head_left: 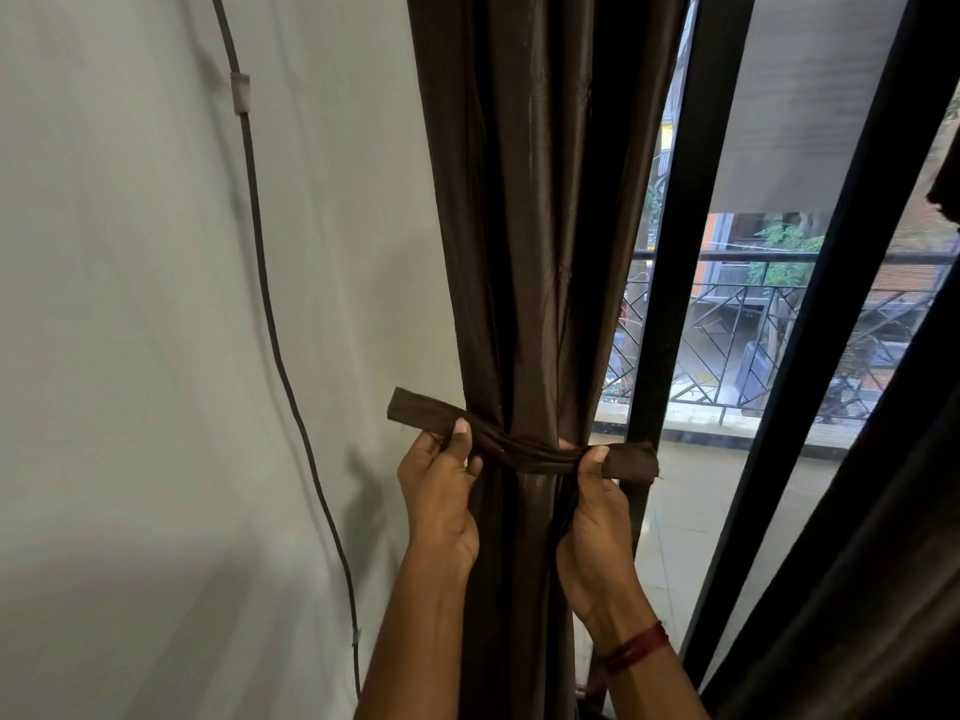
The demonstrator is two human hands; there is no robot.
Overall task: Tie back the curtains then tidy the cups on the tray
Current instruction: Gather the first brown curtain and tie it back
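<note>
A dark brown curtain hangs gathered in the middle of the head view, beside a black window frame. A brown fabric tie-back strap is wrapped across its bunched folds. My left hand pinches the strap's left part, whose free end sticks out up and to the left. On the other side, my right hand grips the right end, which juts toward the window. A red thread band sits on my right wrist. No tray or cups are in view.
A pale wall fills the left side, with a dark cable clipped down it. Right of the curtain stands the black window frame, with a balcony railing beyond. Another dark curtain hangs at the far right.
</note>
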